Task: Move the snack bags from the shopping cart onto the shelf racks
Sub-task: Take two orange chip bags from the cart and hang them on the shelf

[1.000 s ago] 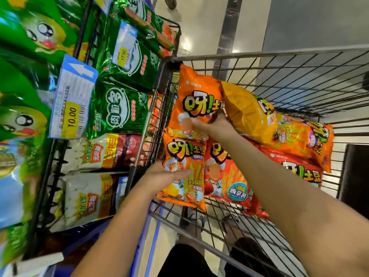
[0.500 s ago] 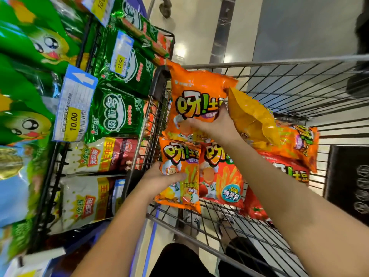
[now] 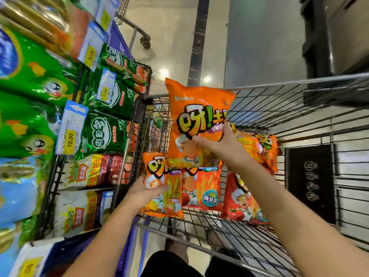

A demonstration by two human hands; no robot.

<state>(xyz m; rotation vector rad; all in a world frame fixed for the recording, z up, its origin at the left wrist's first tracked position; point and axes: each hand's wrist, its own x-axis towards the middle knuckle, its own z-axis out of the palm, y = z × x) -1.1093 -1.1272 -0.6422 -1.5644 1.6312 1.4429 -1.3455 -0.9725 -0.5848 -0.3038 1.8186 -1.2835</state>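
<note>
My right hand (image 3: 217, 144) grips the lower part of a large orange snack bag (image 3: 197, 118) and holds it upright above the wire shopping cart (image 3: 279, 100). My left hand (image 3: 143, 191) holds a smaller orange snack bag (image 3: 165, 188) at the cart's near left corner. Inside the cart lie a red-orange bag (image 3: 203, 190), a red bag (image 3: 241, 200) and another orange bag (image 3: 259, 150) towards the right. The shelf racks (image 3: 52, 176) stand to the left of the cart.
The racks on the left carry green, white and blue snack bags (image 3: 103, 132) with hanging price tags (image 3: 69, 128). A second cart's handle (image 3: 139, 35) shows further back. Polished floor and a dark doormat (image 3: 311, 182) lie to the right. My legs are below the cart.
My right hand has lifted the large orange bag higher, clear of the yellow-backed bag beside it. My left hand stays on the small orange bag. The view has tilted upward.
</note>
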